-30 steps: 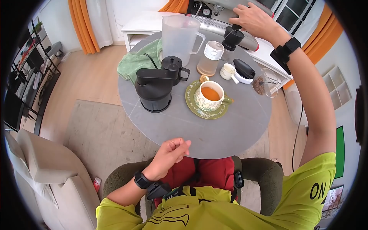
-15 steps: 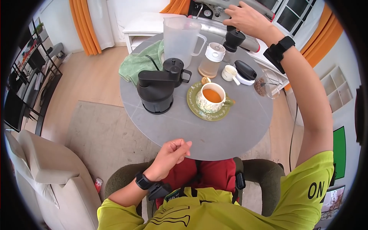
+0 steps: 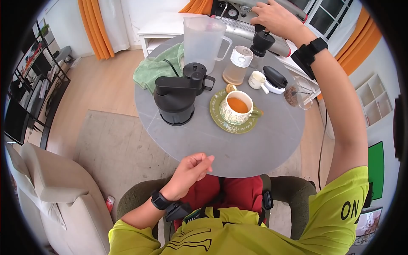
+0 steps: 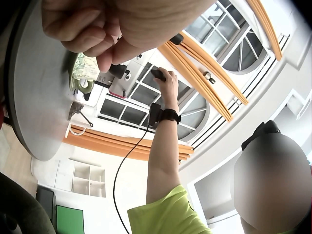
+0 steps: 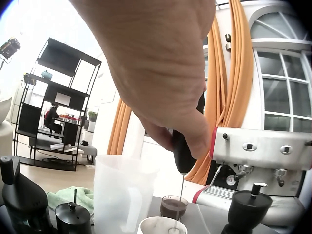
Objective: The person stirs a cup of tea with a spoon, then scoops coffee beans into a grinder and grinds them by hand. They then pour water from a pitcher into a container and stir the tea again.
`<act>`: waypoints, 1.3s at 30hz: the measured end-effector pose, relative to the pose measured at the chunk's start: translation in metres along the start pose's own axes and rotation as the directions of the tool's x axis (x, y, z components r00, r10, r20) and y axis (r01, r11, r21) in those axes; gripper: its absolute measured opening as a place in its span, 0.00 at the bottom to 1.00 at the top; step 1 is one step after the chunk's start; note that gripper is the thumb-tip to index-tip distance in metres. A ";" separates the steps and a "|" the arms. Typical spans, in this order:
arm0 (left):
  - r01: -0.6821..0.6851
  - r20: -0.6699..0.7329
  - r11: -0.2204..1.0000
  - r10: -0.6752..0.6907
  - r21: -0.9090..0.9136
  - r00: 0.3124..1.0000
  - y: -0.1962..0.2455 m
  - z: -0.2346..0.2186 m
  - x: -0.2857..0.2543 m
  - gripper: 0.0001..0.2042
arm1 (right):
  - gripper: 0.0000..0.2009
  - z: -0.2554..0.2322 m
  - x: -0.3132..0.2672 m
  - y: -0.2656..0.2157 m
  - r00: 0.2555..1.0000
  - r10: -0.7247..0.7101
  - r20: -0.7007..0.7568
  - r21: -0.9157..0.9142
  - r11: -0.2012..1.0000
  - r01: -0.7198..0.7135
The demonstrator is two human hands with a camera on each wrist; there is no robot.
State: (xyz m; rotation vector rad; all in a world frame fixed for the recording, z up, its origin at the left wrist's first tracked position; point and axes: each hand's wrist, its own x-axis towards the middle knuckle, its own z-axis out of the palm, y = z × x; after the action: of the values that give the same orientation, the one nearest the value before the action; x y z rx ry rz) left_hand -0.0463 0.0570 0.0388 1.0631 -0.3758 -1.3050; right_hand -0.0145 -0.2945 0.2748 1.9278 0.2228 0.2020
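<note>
High over the far right of the round table, my right hand (image 3: 276,20) grips a black-handled tool (image 5: 184,158) with a thin metal shaft. In the right wrist view the shaft points down and overlaps a small glass (image 5: 174,209) with dark contents. A black coffee grinder (image 3: 263,41) stands below that hand. My left hand (image 3: 190,174) hangs at the near table edge, fingers loosely curled, holding nothing. Nearest to it is a patterned cup (image 3: 236,111) with orange-brown liquid, on a green saucer (image 3: 216,121).
A black appliance (image 3: 175,102) stands left of the cup, before a clear pitcher (image 3: 202,42) and green cloth (image 3: 146,74). A white-topped bottle (image 3: 237,68), small white cup (image 3: 256,80), black-lidded container (image 3: 275,77) and glass with brown bits (image 3: 292,95) stand rightward. An espresso machine (image 5: 258,151) is behind.
My right hand has shifted slightly over the grinder, still holding the black handle. The head view has moved a little. My left hand stays in place.
</note>
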 end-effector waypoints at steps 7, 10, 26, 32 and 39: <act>-0.008 -0.001 1.000 0.008 -0.003 1.000 -0.001 0.002 0.000 0.13 | 0.05 -0.002 0.004 -0.001 1.000 0.011 0.030 0.095 0.995 -0.013; -0.010 0.004 1.000 0.010 0.012 1.000 0.001 0.002 -0.001 0.13 | 0.05 -0.002 0.003 0.000 0.999 0.015 0.033 0.064 0.998 -0.017; -0.009 -0.002 0.999 0.009 0.038 1.000 0.001 0.003 0.000 0.14 | 0.05 -0.006 0.001 0.003 0.991 0.055 0.120 0.115 0.991 -0.069; -0.003 0.004 0.999 0.003 0.035 1.000 0.001 0.003 -0.001 0.14 | 0.05 -0.004 -0.002 0.005 0.998 0.046 0.053 0.107 0.993 -0.052; -0.007 -0.005 0.999 0.007 0.033 1.000 0.002 0.006 -0.002 0.14 | 0.04 -0.008 -0.004 0.007 0.997 0.042 0.060 0.102 0.994 -0.048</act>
State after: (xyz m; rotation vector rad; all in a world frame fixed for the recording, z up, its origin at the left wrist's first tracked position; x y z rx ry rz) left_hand -0.0500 0.0566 0.0439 1.0915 -0.3978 -1.2929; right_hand -0.0197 -0.2909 0.2841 2.0396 0.1541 0.1665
